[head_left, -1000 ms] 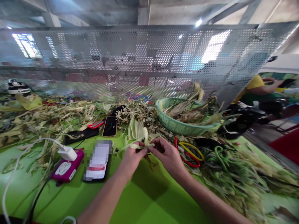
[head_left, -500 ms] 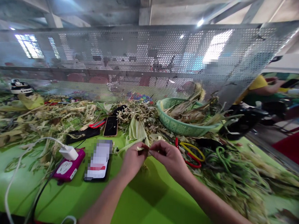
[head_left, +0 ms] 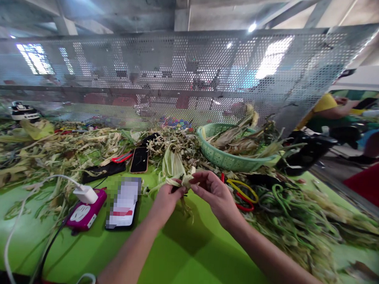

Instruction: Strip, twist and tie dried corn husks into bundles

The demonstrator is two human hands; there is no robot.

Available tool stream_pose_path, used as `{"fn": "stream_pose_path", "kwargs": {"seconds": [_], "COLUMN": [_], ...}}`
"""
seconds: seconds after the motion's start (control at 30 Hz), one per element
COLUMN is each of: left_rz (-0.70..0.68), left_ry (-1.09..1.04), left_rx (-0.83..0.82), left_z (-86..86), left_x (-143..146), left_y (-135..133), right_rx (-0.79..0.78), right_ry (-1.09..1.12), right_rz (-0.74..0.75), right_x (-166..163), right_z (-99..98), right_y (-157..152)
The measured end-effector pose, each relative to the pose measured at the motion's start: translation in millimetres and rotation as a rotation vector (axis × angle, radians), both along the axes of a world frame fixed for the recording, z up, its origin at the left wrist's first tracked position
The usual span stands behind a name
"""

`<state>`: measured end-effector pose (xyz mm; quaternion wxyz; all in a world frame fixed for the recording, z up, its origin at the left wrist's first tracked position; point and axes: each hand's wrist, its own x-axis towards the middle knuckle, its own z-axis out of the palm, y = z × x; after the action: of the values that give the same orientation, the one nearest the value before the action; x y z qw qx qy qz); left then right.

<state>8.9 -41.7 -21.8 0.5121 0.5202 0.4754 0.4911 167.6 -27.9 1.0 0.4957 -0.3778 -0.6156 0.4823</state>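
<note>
Left hand [head_left: 166, 199] pinches bunched corn husk [head_left: 187, 182], seemingly unfinished, ends loose; right hand [head_left: 217, 197]: I can't tell grip; dried husks [head_left: 229, 143] in basket [head_left: 228, 162] toward far edge of bench [head_left: 178, 263].

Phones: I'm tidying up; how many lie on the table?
2: a lit phone right of the purple socket block, a dark phone farther back. Others may be hidden.

At my ten o'clock I see a magenta power strip [head_left: 92, 209], with a white charger [head_left: 86, 194] plugged in it and a white cable [head_left: 6, 251]. Just beside, nearer to eleven, lies a phone with lit screen [head_left: 124, 204]. Farther at eleven I find a dark-screen phone [head_left: 139, 160]. A perforated metal panel [head_left: 193, 54] stands at twelve; between one and two sits a person in yellow sleeve [head_left: 325, 104].
</note>
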Motion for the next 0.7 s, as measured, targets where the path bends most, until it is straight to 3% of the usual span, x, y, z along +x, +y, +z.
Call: {"fn": "stream_pose_path", "kwargs": {"seconds": [0.23, 0.43, 0.5, 0.6, 0.7], "left_rz": [0.059, 0.081, 0.057, 0.059, 0.049], "left_ry": [-0.088, -0.080, -0.083, -0.061, -0.033], "left_rx": [-0.050, -0.094, -0.082, -0.131, -0.154], "left_z": [-3.9, -1.4, -0.3, -1.2, -3.9], "left_x": [-0.1, -0.6, 0.3, 1.8, 1.8], "left_y": [0.1, -2.2, -2.2, 0.0, 3.3], "right_rx": [0.053, -0.208, -0.208, -0.048, 0.255], "right_ry": [-0.118, 0.084, 0.097, 0.009, -0.238], "right_rz": [-0.076, -0.010, -0.010, -0.056, -0.096], "right_x": [0.0, -4.6, -4.0, -2.1, -0.3], "right_z": [-9.6, -13.3, -13.1, -13.1, -10.7], "right_y": [3.8, 2.5, 2.9, 2.4, -1.7]}}
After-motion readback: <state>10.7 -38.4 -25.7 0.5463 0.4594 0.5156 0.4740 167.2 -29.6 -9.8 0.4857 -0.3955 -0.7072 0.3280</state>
